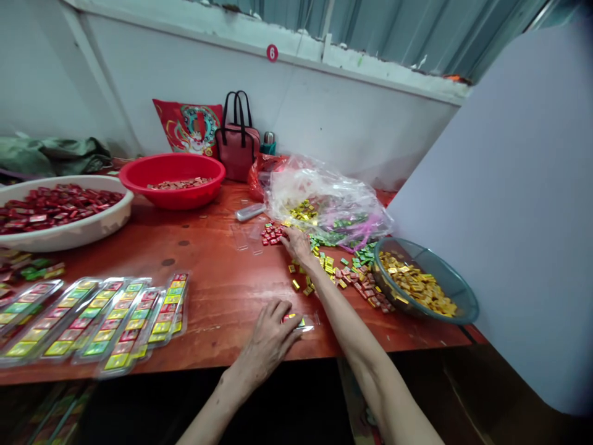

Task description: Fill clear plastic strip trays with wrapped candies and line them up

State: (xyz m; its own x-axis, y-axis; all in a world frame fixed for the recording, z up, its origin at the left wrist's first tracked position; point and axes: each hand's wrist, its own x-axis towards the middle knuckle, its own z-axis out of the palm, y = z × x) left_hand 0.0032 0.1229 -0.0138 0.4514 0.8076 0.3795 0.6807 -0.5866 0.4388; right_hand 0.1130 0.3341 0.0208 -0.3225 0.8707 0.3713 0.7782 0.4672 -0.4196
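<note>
My left hand (pixel 269 337) rests at the table's front edge, its fingertips on a transparent plastic tray (pixel 301 322) holding a few small colourful pieces. My right hand (pixel 296 244) reaches across the red wooden table (pixel 217 296), its fingertips at a small heap of red wrapped sweets (pixel 272 233). Loose gold, green and red wrapped sweets (pixel 347 272) lie scattered around that hand. Filled plastic trays of multicoloured sweets (pixel 106 324) lie in overlapping rows to the left of my left hand. Whether my right hand holds a piece is hidden.
A white basin of red sweets (pixel 60 210) and a red bowl (pixel 173 179) stand at the back left. A teal bowl of gold sweets (pixel 419 284) sits at the right, by a crumpled plastic bag (pixel 324 198). A white board (pixel 500 204) rises at the table's right end.
</note>
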